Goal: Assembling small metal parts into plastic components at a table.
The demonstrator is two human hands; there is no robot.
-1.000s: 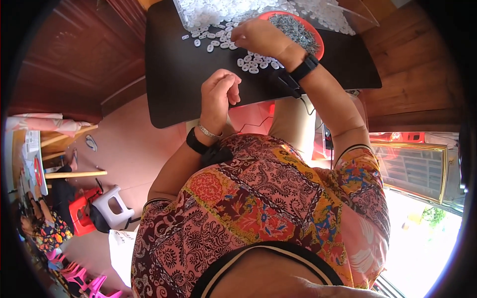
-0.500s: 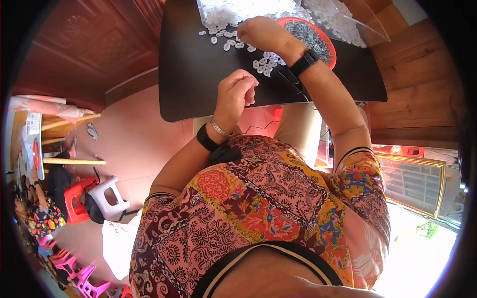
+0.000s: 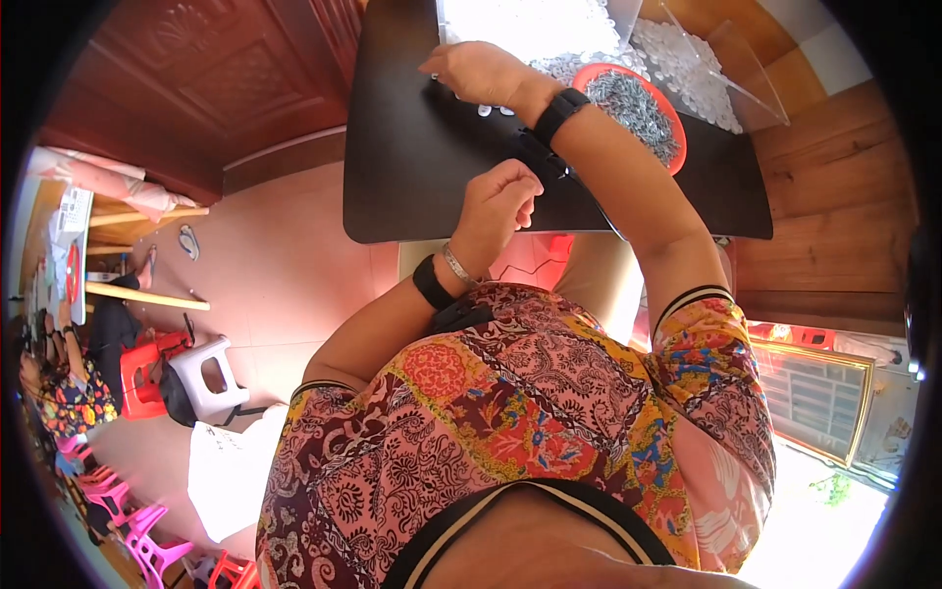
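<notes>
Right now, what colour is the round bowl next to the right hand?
The bowl has a red rim and holds small grey pieces; the head view shows it best.

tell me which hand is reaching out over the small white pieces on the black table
The right hand, stretched across the table; the left hand stays curled near the table's front edge.

Table layout
A bowl [image 3: 638, 113] sits on the table [image 3: 412, 167], loose small pieces [image 3: 491, 110] left of it, clear trays [image 3: 706, 69] behind.

Small white pieces [image 3: 494, 110] scattered on black table [image 3: 412, 167], partly hidden under right hand [image 3: 481, 71].
</notes>
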